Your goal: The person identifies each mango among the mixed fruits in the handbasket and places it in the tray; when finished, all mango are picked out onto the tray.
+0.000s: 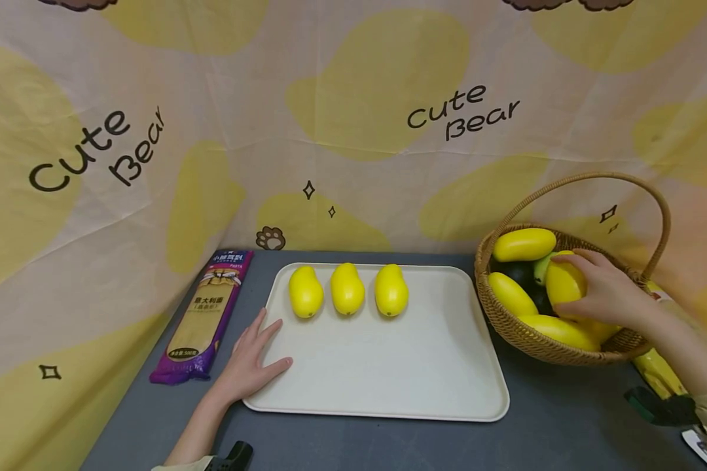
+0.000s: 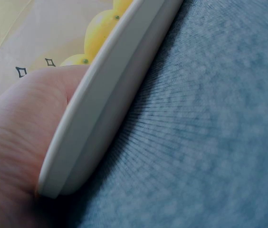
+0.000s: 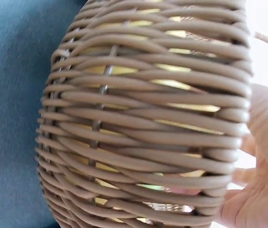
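Note:
My left hand [image 1: 253, 363] rests on the left rim of a white tray [image 1: 377, 373], its fingers spread. The left wrist view shows part of that hand [image 2: 34, 123] against the tray's side [image 2: 110, 90]. Along the tray's far side lie three yellow mangoes, a left one [image 1: 306, 292], a middle one [image 1: 347, 289] and a right one [image 1: 391, 290]. My right hand [image 1: 609, 291] reaches into a wicker basket [image 1: 530, 347] and grips a yellow mango [image 1: 565, 281] between thumb and fingers. In the right wrist view the weave [image 3: 148, 118] hides most of the grip.
More yellow fruit [image 1: 524, 244], a dark item [image 1: 515, 275] and a partly covered green one [image 1: 542, 268] fill the basket, under its arched handle [image 1: 601, 175]. A pasta packet [image 1: 203, 314] lies left of the tray. Another yellow package [image 1: 660, 373] is partly hidden beneath the right forearm.

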`<state>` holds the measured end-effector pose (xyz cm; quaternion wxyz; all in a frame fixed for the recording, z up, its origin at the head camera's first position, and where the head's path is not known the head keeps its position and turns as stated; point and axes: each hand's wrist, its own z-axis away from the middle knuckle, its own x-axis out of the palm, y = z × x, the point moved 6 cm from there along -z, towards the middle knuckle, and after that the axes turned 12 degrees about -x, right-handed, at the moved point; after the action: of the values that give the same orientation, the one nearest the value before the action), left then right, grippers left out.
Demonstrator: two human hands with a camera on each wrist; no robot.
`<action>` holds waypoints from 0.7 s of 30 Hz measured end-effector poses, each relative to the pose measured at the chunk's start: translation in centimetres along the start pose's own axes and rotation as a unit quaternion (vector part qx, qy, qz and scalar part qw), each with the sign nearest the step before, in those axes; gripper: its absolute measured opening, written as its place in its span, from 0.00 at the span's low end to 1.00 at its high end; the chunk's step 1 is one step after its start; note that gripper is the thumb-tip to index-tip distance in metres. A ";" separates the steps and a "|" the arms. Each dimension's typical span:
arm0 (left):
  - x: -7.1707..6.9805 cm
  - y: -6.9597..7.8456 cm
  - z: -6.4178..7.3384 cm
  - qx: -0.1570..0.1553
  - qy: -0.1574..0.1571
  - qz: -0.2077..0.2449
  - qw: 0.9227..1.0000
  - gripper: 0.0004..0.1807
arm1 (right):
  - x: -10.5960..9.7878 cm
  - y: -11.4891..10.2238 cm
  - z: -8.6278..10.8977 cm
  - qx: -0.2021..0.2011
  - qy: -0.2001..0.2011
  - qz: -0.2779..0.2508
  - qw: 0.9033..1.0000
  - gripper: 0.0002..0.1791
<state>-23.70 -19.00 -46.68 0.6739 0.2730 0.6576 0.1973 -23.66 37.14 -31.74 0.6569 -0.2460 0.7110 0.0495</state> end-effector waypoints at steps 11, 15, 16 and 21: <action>-0.2 0.2 0.0 0.002 0.002 0.001 1.000 0.42 | -1.0 -1.9 0.6 0.062 0.089 -0.191 0.976 0.48; -0.1 0.2 0.0 0.004 0.006 -0.001 1.000 0.42 | -0.5 -2.8 1.0 0.087 0.111 -0.302 0.943 0.43; -0.1 0.2 0.0 0.005 0.007 -0.001 1.000 0.42 | -0.3 -3.0 1.0 0.085 0.117 -0.334 0.931 0.41; -0.2 0.1 0.0 0.004 0.008 -0.003 1.000 0.42 | 0.6 -4.5 0.9 0.063 0.129 -0.492 0.859 0.39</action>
<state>-23.74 -19.00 -46.48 0.6682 0.2720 0.6644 0.1953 -21.01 33.40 -31.32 0.5118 -0.5264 0.5775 -0.3570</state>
